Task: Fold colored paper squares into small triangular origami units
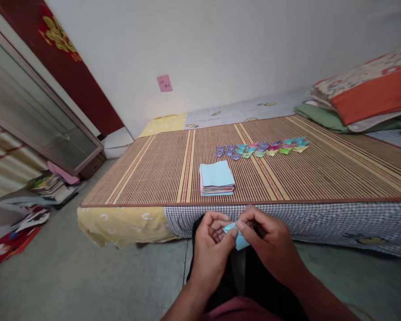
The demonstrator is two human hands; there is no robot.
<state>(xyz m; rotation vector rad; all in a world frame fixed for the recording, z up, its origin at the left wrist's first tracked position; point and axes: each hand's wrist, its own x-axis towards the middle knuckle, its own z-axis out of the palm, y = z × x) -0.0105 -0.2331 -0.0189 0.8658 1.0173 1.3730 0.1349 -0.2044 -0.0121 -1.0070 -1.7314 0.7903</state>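
Observation:
Between my two hands, over my lap, is a small folded piece of light blue paper (242,242). My left hand (214,249) pinches its left side, thumb on top. The thumb and forefinger of my right hand (270,243) grip its upper right edge; the other fingers are partly hidden. A stack of square paper (217,174), light blue on top, lies on the mat just beyond my hands. Farther back, several small folded paper pieces (262,148) in purple, blue, pink, green and yellow stand in rows.
A striped bamboo mat (153,169) covers the bed, whose checked cloth (321,223) hangs over the front edge. Folded bedding and a pillow (374,93) are piled at the right. Books (51,187) and papers lie at the left, by a glass-panelled door (43,84).

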